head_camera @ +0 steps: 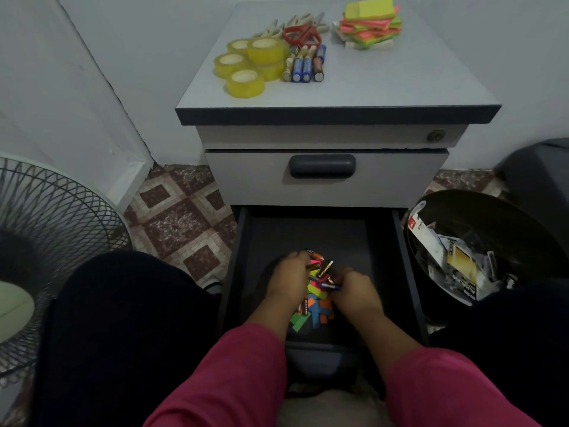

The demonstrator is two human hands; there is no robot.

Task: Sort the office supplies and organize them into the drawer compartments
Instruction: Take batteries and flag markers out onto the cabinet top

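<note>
Two hands are down in the open bottom drawer (400,241), working the same small heap, and that looks like the reason the cabinet top is laid out in groups: my guess is that things get lifted out, sorted by kind up there, and go back in by compartment afterwards.

Farthest to the left of the hands stands a fan (46,229), no part of the job. The left hand (288,274) is curled over the left edge of the heap, gripping gold batteries (320,266) whose ends poke out past its fingers; I count two or three, the blur hiding the rest. Under and between the hands lie loose sticky notes (314,315), too jumbled to count. The right hand (354,288) is closed on a blue battery (331,286) just beside the notes.

Far above the hands, on the cabinet top (400,81), left to right: five yellow tape rolls (246,83), one stacked on another; about six sorted batteries (303,64) lying parallel; one pair of red scissors (301,33) with pale clips (277,29) behind, number unclear; one stack of neon note pads (371,24).

Right of the right hand sits a bin (492,211) holding torn packaging.
</note>
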